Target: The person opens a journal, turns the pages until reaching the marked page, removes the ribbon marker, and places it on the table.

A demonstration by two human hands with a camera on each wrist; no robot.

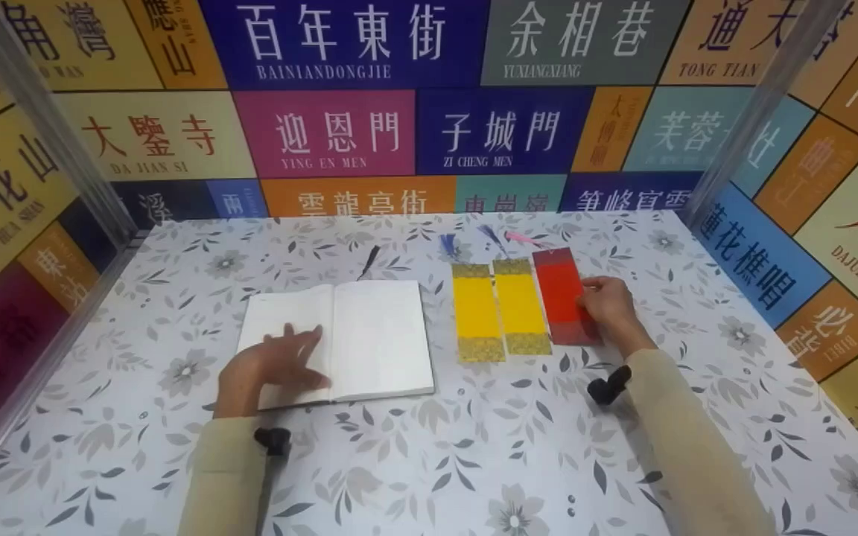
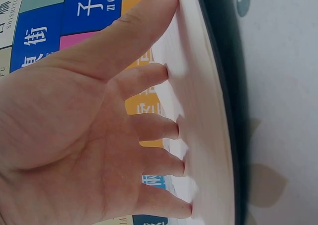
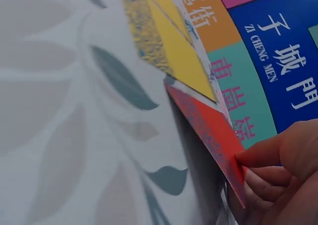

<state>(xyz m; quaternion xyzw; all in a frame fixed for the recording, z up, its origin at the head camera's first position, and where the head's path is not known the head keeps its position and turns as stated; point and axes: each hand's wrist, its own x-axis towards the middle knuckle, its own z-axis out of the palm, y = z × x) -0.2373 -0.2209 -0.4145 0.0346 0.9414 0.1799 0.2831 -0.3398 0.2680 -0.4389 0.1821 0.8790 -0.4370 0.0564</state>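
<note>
Pale sleeves (image 1: 224, 476) reach over the surface (image 1: 392, 476), white with grey flowers and leaves, each with a small black device (image 1: 272, 441) at the wrist. On the right side of the surface lies a red strip (image 1: 561, 290): bright and plain along its middle, darker and patterned in a band across either end, slightly slanted, with a pink tassel (image 1: 524, 239) beyond its far end. Thumb and fingers of the right hand (image 1: 611, 309) pinch its right edge, which is tipped up with shadow beneath. Just beside it, two yellow strips (image 1: 476, 309) lie side by side, banded in patterned gold, blue tassels (image 1: 490, 237) beyond them. Left of these lies an open book (image 1: 384, 339), its pages white and its cover edge dark; a black tassel (image 1: 370, 262) sits past its top. Fingers spread, the left hand (image 1: 265, 368) grips nothing, fingertips touching the left page.
</note>
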